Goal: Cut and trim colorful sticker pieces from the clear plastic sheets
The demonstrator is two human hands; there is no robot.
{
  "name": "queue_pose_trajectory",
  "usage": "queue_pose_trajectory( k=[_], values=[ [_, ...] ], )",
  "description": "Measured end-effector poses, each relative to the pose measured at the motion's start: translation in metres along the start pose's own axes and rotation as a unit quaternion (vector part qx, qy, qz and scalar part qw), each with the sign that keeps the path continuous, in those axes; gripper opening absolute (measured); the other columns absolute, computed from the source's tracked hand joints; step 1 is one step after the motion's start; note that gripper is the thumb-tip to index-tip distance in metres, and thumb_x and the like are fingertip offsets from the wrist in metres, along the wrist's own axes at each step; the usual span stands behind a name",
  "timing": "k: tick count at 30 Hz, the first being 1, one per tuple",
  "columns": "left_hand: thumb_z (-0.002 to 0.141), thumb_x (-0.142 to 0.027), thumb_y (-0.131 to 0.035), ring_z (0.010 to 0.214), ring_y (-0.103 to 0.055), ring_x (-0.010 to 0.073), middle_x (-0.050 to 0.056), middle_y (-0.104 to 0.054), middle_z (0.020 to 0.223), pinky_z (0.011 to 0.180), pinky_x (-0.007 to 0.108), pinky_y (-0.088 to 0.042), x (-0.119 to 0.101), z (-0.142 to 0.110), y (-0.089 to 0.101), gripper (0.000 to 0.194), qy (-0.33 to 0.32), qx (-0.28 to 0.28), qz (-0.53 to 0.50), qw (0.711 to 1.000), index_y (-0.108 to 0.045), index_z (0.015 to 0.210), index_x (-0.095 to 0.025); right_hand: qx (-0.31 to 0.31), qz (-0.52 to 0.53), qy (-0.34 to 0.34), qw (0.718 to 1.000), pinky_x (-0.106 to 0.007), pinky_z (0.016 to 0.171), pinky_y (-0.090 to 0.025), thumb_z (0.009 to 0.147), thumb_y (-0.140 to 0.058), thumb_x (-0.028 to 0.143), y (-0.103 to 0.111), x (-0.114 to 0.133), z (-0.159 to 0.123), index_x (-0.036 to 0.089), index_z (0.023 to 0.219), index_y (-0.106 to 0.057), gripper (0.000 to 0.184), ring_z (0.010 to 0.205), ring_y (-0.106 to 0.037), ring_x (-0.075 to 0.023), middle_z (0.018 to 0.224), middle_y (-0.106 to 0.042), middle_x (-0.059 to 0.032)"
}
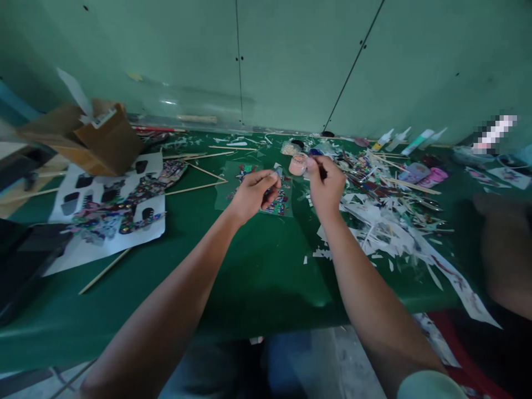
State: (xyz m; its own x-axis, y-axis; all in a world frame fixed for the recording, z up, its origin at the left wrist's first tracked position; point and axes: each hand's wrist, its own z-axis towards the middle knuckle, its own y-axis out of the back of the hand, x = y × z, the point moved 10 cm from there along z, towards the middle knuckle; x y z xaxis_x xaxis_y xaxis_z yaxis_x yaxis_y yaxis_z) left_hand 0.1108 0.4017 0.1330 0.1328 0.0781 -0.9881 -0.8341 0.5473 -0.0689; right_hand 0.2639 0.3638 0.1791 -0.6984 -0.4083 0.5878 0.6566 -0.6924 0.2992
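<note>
Although the cardboard box (108, 141) bears a white label with dark marks, its print is too small to read. Coloured bands show on the glue bottles (417, 142) at the far right of the table (266, 277), but no wording can be made out on them.

The left hand (253, 194) is nearly closed, thumb and forefinger pinched narrowly around a small pale piece (277, 168), the other fingers curled under. Just beside the jar of peach-coloured material (297, 165), the right hand (328, 183) is also narrow, its thumb and forefinger close together at the jar's right side; whether they grip the jar or something small and clear beside it cannot be told.

The jar sits near the wall side of the table, its mouth facing up. Below and around the left hand lies a clear sheet (222, 197) with a multicoloured decorated piece (276, 208) on it, the piece's long axis running from far left to near right. The pale piece's own direction is too blurred to tell. White paper scraps (374, 227) lie to the right, and a printed white sheet (145, 235) lies to the left, partly under decorated pieces.
</note>
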Motion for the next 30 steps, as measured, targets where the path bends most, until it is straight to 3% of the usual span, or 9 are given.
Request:
queue_pose_trajectory(
  k=[5,9,12,14,16,18,21,26,30],
  values=[
    [0.087,-0.016,-0.042,0.037,-0.038,0.0063,-0.004,-0.046,0.046,0.038,0.02,-0.028,0.006,-0.001,-0.003,0.021,0.017,0.006,0.071,0.997,-0.055,0.069,-0.016,0.13,0.119,-0.019,0.984,-0.027,0.054,-0.035,0.088,-0.052,0.051,-0.028,0.006,-0.003,0.022,0.072,-0.054,0.034,0.056,-0.044,-0.0125,0.06,-0.045,0.0031],
    [0.082,-0.021,-0.055,0.041,-0.046,0.0063,-0.001,-0.057,0.056,0.041,0.02,-0.034,0.009,-0.001,-0.001,0.017,0.023,0.039,0.168,0.985,-0.059,0.066,-0.016,0.198,0.135,-0.038,0.97,-0.026,0.051,-0.025,0.083,-0.06,0.044,-0.043,0.006,-0.007,0.022,0.055,-0.035,0.044,0.051,-0.03,-0.0094,0.053,-0.028,0.0062],
    [0.074,-0.024,-0.071,0.04,-0.046,0.006,-0.004,-0.052,0.052,0.041,0.02,-0.035,0.0,0.002,0.026,0.011,-0.003,-0.071,0.144,0.987,-0.064,0.076,-0.016,0.165,0.15,-0.092,0.97,-0.027,0.052,-0.023,0.084,-0.059,0.041,-0.039,-0.011,-0.006,0.022,0.055,-0.031,0.044,0.051,-0.026,-0.009,0.053,-0.024,0.0068],
    [0.069,-0.022,-0.076,0.039,-0.044,0.0046,-0.006,-0.051,0.054,0.04,0.019,-0.035,-0.003,0.0,0.044,0.02,-0.023,-0.164,0.02,0.986,-0.061,0.082,-0.018,0.157,0.18,-0.122,0.963,-0.026,0.052,-0.024,0.085,-0.057,0.041,-0.041,-0.018,-0.008,0.022,0.058,-0.035,0.04,0.052,-0.027,-0.0093,0.054,-0.027,0.0065],
    [0.072,-0.027,-0.074,0.043,-0.048,0.0047,-0.006,-0.053,0.061,0.043,0.018,-0.039,-0.001,-0.001,0.046,0.023,-0.039,-0.194,-0.12,0.973,-0.056,0.084,-0.02,0.164,0.211,-0.135,0.954,-0.026,0.053,-0.024,0.086,-0.055,0.041,-0.047,-0.017,-0.012,0.022,0.061,-0.04,0.035,0.052,-0.029,-0.0096,0.056,-0.029,0.0062],
    [0.08,-0.036,-0.066,0.046,-0.053,0.0071,-0.005,-0.054,0.063,0.045,0.02,-0.042,0.004,0.001,0.033,0.021,-0.023,-0.162,-0.175,0.971,-0.052,0.085,-0.021,0.173,0.237,-0.139,0.946,-0.026,0.052,-0.025,0.086,-0.055,0.039,-0.053,-0.01,-0.016,0.022,0.064,-0.043,0.031,0.052,-0.03,-0.0096,0.056,-0.03,0.0063],
    [0.087,-0.039,-0.058,0.04,-0.051,0.0083,-0.006,-0.049,0.054,0.039,0.02,-0.037,0.008,0.002,0.015,0.021,0.004,-0.109,-0.102,0.989,-0.048,0.08,-0.022,0.199,0.243,-0.128,0.941,-0.026,0.052,-0.024,0.084,-0.055,0.034,-0.057,0.004,-0.02,0.021,0.062,-0.043,0.028,0.052,-0.029,-0.0091,0.055,-0.031,0.0066],
    [0.087,-0.036,-0.058,0.039,-0.049,0.0073,-0.004,-0.054,0.055,0.038,0.02,-0.036,0.012,-0.001,0.009,0.018,0.026,-0.065,-0.018,0.997,-0.055,0.082,-0.019,0.169,0.17,-0.098,0.966,-0.026,0.052,-0.026,0.082,-0.055,0.03,-0.045,0.01,-0.015,0.02,0.061,-0.046,0.025,0.054,-0.031,-0.0093,0.054,-0.033,0.0062],
    [0.09,-0.036,-0.053,0.042,-0.049,0.0071,0.0,-0.052,0.051,0.043,0.021,-0.039,0.024,-0.002,0.003,0.036,0.077,-0.05,-0.026,0.995,-0.057,0.062,-0.014,0.176,0.172,-0.075,0.966,-0.026,0.055,-0.028,0.085,-0.054,0.037,-0.046,0.012,-0.015,0.021,0.064,-0.045,0.029,0.055,-0.033,-0.0099,0.057,-0.034,0.0055]
  ],
)
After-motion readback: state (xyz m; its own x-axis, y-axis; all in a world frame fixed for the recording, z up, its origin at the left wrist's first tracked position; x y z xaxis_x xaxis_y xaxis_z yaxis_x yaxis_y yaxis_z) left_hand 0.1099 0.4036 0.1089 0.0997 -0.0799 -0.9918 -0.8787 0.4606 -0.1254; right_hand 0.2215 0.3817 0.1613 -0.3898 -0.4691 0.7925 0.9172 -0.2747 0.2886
